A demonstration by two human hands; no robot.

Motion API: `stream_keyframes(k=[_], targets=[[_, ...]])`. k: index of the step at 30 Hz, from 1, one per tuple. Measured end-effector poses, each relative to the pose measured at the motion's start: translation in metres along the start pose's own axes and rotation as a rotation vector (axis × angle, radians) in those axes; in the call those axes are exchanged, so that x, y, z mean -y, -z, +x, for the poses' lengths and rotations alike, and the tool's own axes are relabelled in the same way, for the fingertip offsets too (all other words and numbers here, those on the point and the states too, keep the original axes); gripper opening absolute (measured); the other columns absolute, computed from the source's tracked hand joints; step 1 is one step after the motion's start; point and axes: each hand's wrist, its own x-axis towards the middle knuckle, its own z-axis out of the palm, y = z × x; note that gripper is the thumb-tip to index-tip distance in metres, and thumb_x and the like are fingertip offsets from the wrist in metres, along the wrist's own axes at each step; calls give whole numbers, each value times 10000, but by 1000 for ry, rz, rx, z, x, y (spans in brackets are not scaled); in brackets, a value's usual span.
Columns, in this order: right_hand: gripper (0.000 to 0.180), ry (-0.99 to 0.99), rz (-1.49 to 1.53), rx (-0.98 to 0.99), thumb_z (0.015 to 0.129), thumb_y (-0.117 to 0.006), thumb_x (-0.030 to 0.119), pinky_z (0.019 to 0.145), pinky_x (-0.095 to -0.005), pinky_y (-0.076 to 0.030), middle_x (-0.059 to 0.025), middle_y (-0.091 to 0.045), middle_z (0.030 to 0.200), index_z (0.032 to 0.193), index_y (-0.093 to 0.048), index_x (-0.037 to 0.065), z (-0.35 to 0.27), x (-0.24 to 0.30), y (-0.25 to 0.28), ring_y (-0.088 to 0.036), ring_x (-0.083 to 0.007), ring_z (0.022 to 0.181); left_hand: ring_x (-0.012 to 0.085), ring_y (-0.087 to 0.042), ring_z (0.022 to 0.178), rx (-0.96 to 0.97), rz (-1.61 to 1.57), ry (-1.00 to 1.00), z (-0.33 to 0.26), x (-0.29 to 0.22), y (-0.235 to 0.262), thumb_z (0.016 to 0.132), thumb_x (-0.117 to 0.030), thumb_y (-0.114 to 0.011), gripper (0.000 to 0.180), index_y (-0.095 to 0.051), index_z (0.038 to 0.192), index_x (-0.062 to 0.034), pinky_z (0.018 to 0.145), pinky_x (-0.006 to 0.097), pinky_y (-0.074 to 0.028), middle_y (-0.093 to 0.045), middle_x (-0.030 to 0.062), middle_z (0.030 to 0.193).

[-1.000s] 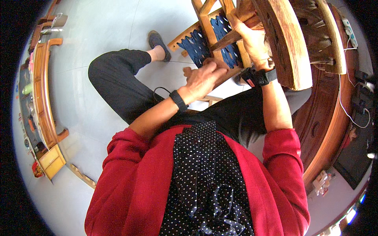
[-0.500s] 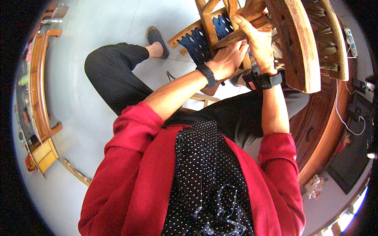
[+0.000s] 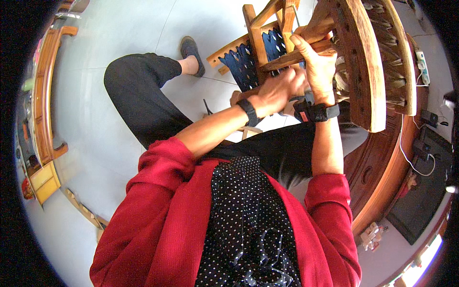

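Observation:
Close in front of me, at the upper right, is a wooden stool [image 3: 366,71] with thick rounded side rails and a seat of woven pale cord. My right hand [image 3: 319,64] is closed round one of its wooden legs, thumb up. Beside it my left hand [image 3: 279,91] is smeared by motion near the stool legs, its fingers too blurred to read. A second wooden frame [image 3: 258,43] with dark blue woven straps [image 3: 237,67] stands on the floor just beyond both hands. Black bands circle both my wrists.
A carved reddish-brown wooden cabinet [image 3: 375,165] is close on my right, with a dark flat panel [image 3: 420,186], white cables and a power strip [image 3: 421,67] beyond it. Along the left runs a long wooden piece of furniture [image 3: 44,95] near a yellow box [image 3: 45,182]. Pale tiles cover the floor.
My left hand has moved down and slightly toward me, away from the wooden leg. My right hand keeps its hold on the stool, which sits slightly lower and farther left in view.

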Motion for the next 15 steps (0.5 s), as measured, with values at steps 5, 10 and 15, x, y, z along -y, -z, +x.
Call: stream_keyframes(k=[5, 10, 15], targets=[[307, 137, -138, 42, 801, -842, 116, 807, -274, -515, -48, -709, 977, 1044, -686, 13, 3, -8, 8, -644, -123, 858, 394, -659, 907, -108, 199, -15, 14, 5, -17, 938, -108, -502, 340, -449, 1253, 6, 703, 452, -585, -561, 210, 1114], [281, 140, -94, 39, 808, -824, 61, 804, -273, -520, -45, -696, 976, 1044, -678, 17, 1, 1, 2, -638, -124, 853, 341, -688, 815, -1, 154, -190, -7, -2, -26, 876, -58, -525, 245, -538, 1117, -14, 649, 438, -584, -592, 189, 1022], [248, -47, 18, 55, 810, -816, 61, 784, -286, -515, -40, -679, 938, 1006, -668, 27, -2, 20, 2, -625, -133, 832, 368, -657, 962, 562, -103, -188, -40, -7, 14, 821, -13, -548, 351, -631, 1161, -42, 834, 459, -521, -666, 177, 1015]])
